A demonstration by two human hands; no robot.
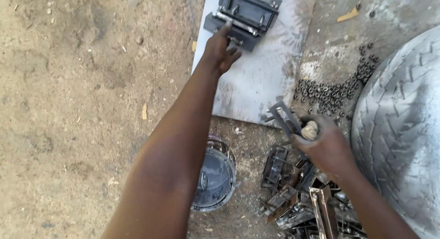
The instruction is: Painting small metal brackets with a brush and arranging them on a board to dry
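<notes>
The left hand [220,48] is stretched forward over a pale steel plate [256,83] that lies flat on the dirt ground [68,106]. Its fingers curl loosely around the near end of a dark metal clamp assembly [245,14], touching a bright bolt or rod [233,21] that runs across the assembly's front edge. The grip looks light, more a steadying touch than a firm clasp.

The right hand [323,145] is closed around 1 bent metal bracket [284,117], held just above the plate's near right corner, with a small wad of cloth or similar pale material [310,130] tucked against the fingers. Below it lies a heap of similar brackets [302,197], and beyond it a scatter of small dark nuts [330,92] sits on the ground beside a large tyre [403,129]. A round dark tin [215,175] stands under the left forearm.

The step in hand appears to be assembly of brackets on the plate. Any placing of the held bracket would call for carrying it forward, well past the plate's bare middle, to the assembly.
</notes>
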